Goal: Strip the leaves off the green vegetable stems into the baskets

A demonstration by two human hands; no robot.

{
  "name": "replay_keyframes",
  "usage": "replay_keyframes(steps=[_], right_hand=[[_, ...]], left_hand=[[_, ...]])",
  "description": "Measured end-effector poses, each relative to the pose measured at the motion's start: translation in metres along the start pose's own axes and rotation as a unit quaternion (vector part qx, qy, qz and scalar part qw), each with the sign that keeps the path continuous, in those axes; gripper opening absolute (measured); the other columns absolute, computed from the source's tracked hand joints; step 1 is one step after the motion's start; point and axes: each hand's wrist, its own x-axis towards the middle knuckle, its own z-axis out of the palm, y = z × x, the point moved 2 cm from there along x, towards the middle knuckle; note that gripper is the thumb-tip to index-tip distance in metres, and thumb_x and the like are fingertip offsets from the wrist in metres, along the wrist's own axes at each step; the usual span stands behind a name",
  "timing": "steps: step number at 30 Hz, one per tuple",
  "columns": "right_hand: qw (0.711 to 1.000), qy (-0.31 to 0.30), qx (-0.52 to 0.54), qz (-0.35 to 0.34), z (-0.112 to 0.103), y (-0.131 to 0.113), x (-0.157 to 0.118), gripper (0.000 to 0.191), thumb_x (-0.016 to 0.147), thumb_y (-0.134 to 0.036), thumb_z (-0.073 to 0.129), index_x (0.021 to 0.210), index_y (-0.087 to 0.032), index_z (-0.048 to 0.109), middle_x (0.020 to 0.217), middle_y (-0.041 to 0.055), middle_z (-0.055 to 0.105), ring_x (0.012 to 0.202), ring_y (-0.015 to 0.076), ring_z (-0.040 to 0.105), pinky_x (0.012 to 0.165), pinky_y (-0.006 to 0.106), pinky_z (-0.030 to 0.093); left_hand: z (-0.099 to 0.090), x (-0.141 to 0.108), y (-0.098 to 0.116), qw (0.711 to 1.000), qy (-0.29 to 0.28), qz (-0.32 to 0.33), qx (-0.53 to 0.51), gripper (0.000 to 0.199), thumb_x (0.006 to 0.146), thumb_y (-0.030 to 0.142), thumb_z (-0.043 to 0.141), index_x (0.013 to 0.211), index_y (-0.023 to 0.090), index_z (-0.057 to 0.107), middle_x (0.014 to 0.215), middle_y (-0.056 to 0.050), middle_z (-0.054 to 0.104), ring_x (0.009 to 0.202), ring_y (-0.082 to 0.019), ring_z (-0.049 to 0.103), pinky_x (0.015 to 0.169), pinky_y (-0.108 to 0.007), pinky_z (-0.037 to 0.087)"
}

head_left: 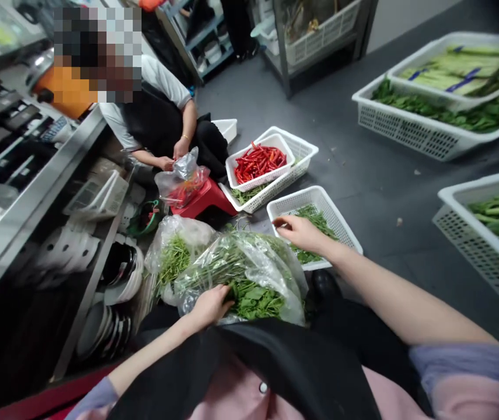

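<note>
The left hand digs curled fingers into leafy greens heaped in a clear plastic bag against the person's black apron, while the right hand hangs open, fingers loose, just over a white slotted basket of sprigs. Blue bands in a far basket are unreadable; grey floor lies open beyond the near basket.

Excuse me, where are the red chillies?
In the head view, the white tray of red chillies sits upper centre, atop a white basket of greens, right of the red stool.
</note>
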Motion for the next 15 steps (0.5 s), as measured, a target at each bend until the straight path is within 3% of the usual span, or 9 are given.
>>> replay_keyframes(steps=[4, 7, 9, 11, 13, 15], right_hand=[[0.992, -0.020, 0.028, -0.121, 0.022, -0.094, -0.059, 0.024, 0.086, -0.023, 0.051, 0.103, -0.018, 0.067, 0.104, 0.0055, 0.071, 0.091, 0.0164, 0.066, 0.083, 0.029, 0.051], [0.986, -0.013, 0.027, -0.162, 0.049, -0.124, -0.086, 0.025, 0.088, -0.023, 0.049, 0.104, -0.019, 0.066, 0.105, 0.0057, 0.070, 0.093, 0.0161, 0.065, 0.083, 0.029, 0.051], [0.986, 0.038, 0.025, -0.160, 0.060, -0.125, -0.096, 0.025, 0.089, -0.024, 0.046, 0.104, -0.019, 0.066, 0.104, 0.0064, 0.070, 0.092, 0.0159, 0.066, 0.084, 0.029, 0.051], [0.984, 0.111, -0.007, -0.140, 0.064, -0.112, -0.107, 0.027, 0.090, -0.028, 0.044, 0.104, -0.018, 0.065, 0.104, 0.0079, 0.070, 0.091, 0.0175, 0.066, 0.085, 0.031, 0.051], [0.976, 0.178, -0.076, -0.100, 0.059, -0.089, -0.124, 0.030, 0.089, -0.032, 0.043, 0.105, -0.018, 0.065, 0.107, 0.0100, 0.069, 0.095, 0.0206, 0.065, 0.089, 0.034, 0.050], [0.958, 0.229, -0.172, -0.015, 0.051, -0.058, -0.146, 0.035, 0.088, -0.034, 0.041, 0.109, -0.018, 0.064, 0.110, 0.0117, 0.068, 0.099, 0.0240, 0.064, 0.093, 0.037, 0.047]], left_hand=[[0.001, 0.001, 0.007, 0.999, 0.027, 0.014, 0.013, 0.027, 0.089, 0.036, 0.052, 0.105, 0.018, 0.063, 0.103, -0.010, 0.067, 0.093, -0.024, 0.067, 0.083, -0.033, 0.052], [0.006, -0.001, 0.007, 0.997, 0.063, 0.033, -0.006, 0.026, 0.088, 0.035, 0.053, 0.104, 0.018, 0.065, 0.100, -0.010, 0.066, 0.088, -0.023, 0.067, 0.080, -0.034, 0.053], [0.009, -0.007, 0.002, 0.989, 0.123, 0.061, -0.049, 0.027, 0.088, 0.033, 0.054, 0.108, 0.018, 0.065, 0.105, -0.011, 0.065, 0.091, -0.022, 0.066, 0.080, -0.033, 0.053], [0.006, -0.018, -0.010, 0.965, 0.219, 0.099, -0.103, 0.026, 0.090, 0.029, 0.051, 0.108, 0.019, 0.066, 0.110, -0.010, 0.064, 0.098, -0.020, 0.064, 0.085, -0.031, 0.053], [0.002, -0.033, -0.031, 0.928, 0.324, 0.119, -0.141, 0.025, 0.092, 0.025, 0.047, 0.105, 0.020, 0.067, 0.111, -0.010, 0.064, 0.104, -0.019, 0.060, 0.091, -0.031, 0.050], [-0.001, -0.050, -0.061, 0.894, 0.411, 0.085, -0.160, 0.026, 0.092, 0.025, 0.044, 0.102, 0.019, 0.068, 0.110, -0.010, 0.065, 0.107, -0.019, 0.058, 0.096, -0.032, 0.048]])
